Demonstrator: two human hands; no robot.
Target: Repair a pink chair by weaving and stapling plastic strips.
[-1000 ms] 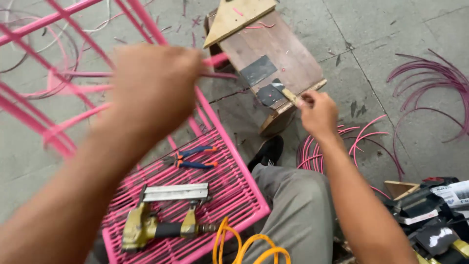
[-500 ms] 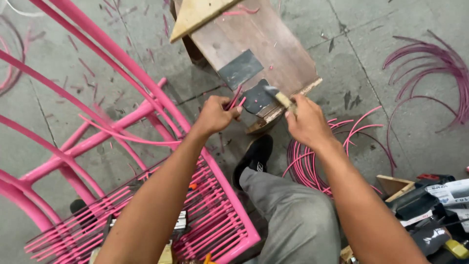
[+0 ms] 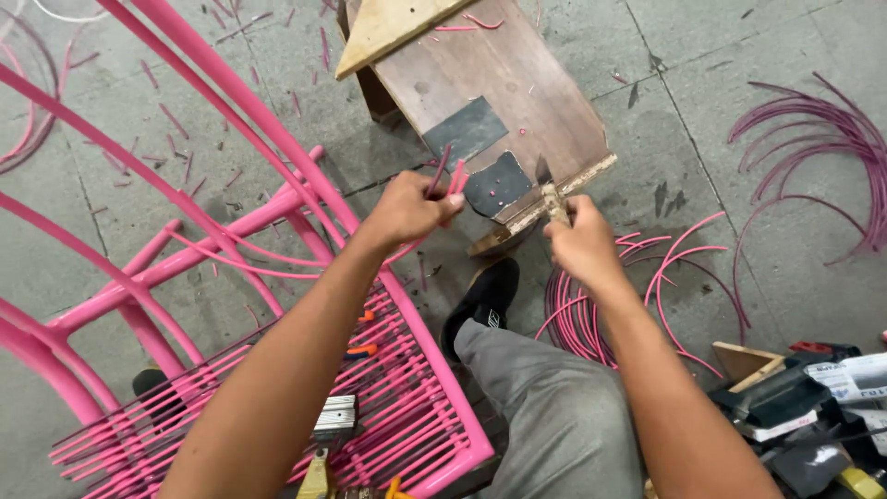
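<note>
Two hands met at the near end of the wooden block (image 3: pixel 499 102), which lay on the concrete floor (image 3: pixel 721 55); the left hand (image 3: pixel 407 208) was closed on the ends of pink cords (image 3: pixel 442 176), holding them up just beside the block's dark rubber patch (image 3: pixel 499 183); the right hand (image 3: pixel 582 245) was clamped on a small knife (image 3: pixel 552 199), its blade standing at the block's near edge, close to the cord ends but apart from them; the step in hand looked like trimming the cord ends against the block; the next move, by my judgement, called for laying the ends flat on the patch and pressing the blade straight down, fingers kept clear; the cords trailed back from the block to the pink chair frame (image 3: pixel 231 231) on its left side; loose pink cord loops (image 3: pixel 601 305) lay just below the block beside the black shoe (image 3: pixel 485 296); compared with half a second before, the left hand had drawn the cord ends nearer the patch and the right hand had lowered the knife towards the near edge; a second before, the left hand had been up at the frame, well away from the block
</note>
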